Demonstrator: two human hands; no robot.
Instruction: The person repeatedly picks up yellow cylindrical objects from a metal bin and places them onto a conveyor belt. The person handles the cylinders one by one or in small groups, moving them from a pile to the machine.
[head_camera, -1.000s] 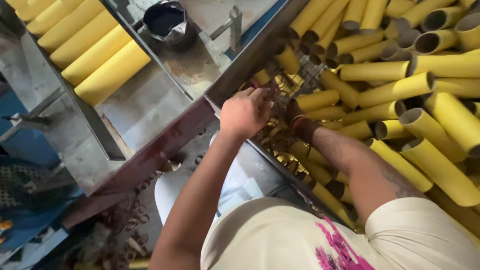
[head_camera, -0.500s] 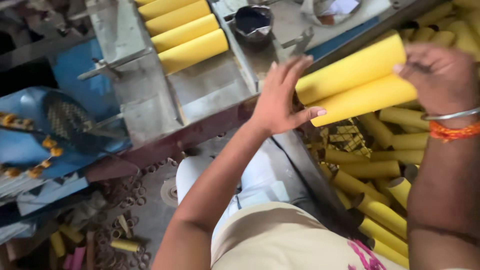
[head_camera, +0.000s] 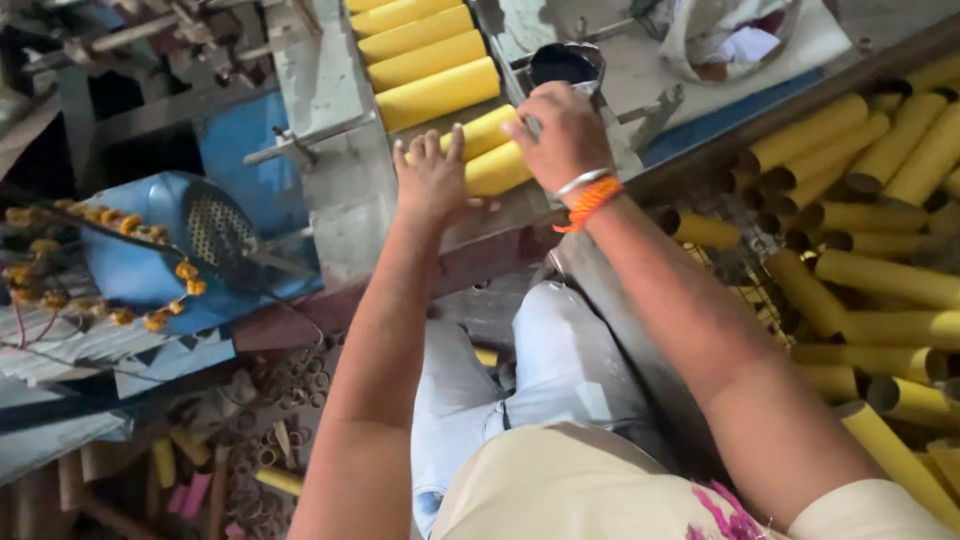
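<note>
Item, upper centre of the frame: two yellow tubes (head_camera: 490, 150), cardboard by the look, lying side by side on a grey metal tray (head_camera: 340, 200) set on the tabletop. Left hand (head_camera: 430, 180): fingers spread and flat, pressed against the near end of the two tubes, not closed round anything. Right hand (head_camera: 565, 135): curled over the far end of the same two tubes, grasping them from above; wrist carries a metal bangle and an orange thread band (head_camera: 590, 200). Just beyond, toward the top edge: a row of yellow tubes (head_camera: 425, 60) already lying parallel on the same tray, the nearest just beside the pair in hand. Right of these, upper centre: a small dark cup (head_camera: 565, 65) on the tabletop, partly hidden by the right hand; contents cannot be told. Top right: a pale cloth bag (head_camera: 740, 35). Right side of the frame, upper to lower: a loose heap of yellow tubes (head_camera: 880, 270), open ends showing, lying at mixed angles in a bin below the tabletop edge. Left of the frame: a blue machine housing (head_camera: 150, 260) with a round perforated grille, and a garland of dried orange flowers (head_camera: 120, 270) draped across it. Lower left, on the floor: cardboard rings and offcuts (head_camera: 280, 400), scattered.
</note>
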